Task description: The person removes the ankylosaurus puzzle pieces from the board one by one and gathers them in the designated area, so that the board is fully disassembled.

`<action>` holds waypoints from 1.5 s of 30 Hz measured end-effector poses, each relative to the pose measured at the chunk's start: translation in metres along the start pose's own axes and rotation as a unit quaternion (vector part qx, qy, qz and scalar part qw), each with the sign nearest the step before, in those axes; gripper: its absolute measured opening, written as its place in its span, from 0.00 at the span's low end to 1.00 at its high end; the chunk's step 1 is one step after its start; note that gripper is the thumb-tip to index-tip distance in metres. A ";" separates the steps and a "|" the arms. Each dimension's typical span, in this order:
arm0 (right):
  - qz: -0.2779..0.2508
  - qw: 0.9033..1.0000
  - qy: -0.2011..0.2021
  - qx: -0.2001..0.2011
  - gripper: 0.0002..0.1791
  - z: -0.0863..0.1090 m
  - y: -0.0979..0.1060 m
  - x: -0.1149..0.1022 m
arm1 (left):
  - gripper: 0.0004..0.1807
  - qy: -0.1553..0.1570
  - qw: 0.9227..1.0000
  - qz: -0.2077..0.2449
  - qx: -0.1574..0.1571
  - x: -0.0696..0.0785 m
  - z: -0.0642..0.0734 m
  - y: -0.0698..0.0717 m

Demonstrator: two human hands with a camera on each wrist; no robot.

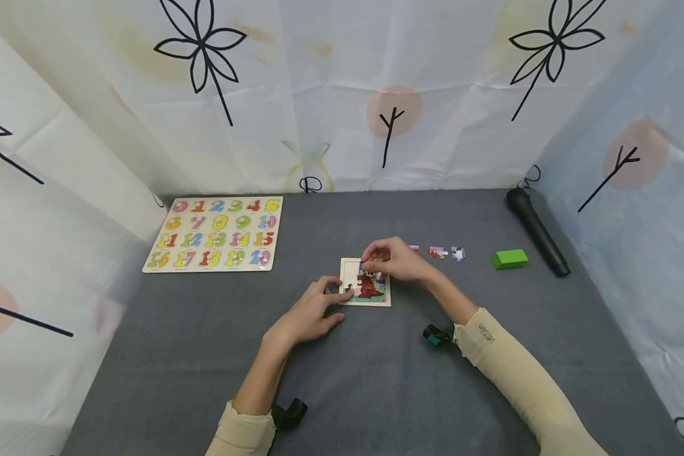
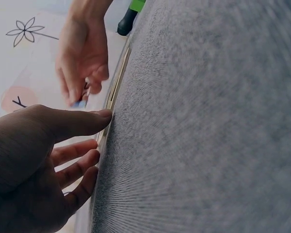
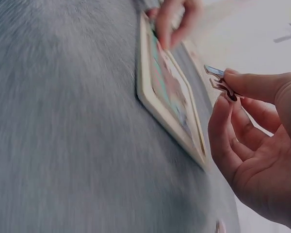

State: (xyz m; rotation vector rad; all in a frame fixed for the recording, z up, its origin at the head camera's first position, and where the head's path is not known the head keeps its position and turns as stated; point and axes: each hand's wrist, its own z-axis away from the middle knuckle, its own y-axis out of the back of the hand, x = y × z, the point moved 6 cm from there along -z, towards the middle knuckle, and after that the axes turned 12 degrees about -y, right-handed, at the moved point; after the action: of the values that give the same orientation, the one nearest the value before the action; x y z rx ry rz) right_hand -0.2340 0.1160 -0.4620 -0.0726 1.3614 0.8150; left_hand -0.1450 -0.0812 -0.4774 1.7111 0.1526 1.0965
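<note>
A small wooden jigsaw board (image 1: 390, 295) lies on the grey table, part of its picture filled with pieces and its upper left bare. My right hand (image 1: 398, 259) is above the board's upper right. Between thumb and fingertips it pinches a jigsaw piece (image 3: 224, 86), seen nearly edge-on in the right wrist view. At the board's left side is my left hand (image 1: 310, 308); its fingers reach over the edge, with a fingertip on the lower left of the picture. In the left wrist view its thumb (image 2: 82, 123) extends toward the board's edge.
Loose jigsaw pieces (image 1: 437, 252) lie right of the board, partly hidden by my right hand. Farther right are a green block (image 1: 510, 259) and a black microphone (image 1: 538, 232). A wooden number board (image 1: 241, 267) lies at the back left. White patterned cloth (image 1: 342, 126) surrounds the table.
</note>
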 end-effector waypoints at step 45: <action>0.143 0.982 0.003 0.122 0.05 0.039 0.025 0.017 | 0.28 0.008 1.000 0.012 0.009 0.000 0.000 0.001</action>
State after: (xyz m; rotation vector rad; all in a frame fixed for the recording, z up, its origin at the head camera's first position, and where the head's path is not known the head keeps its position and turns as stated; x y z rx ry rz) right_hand -0.2159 0.1614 -0.4570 0.3186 1.4882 0.8787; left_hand -0.1452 -0.0815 -0.4768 1.7236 0.1540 1.1298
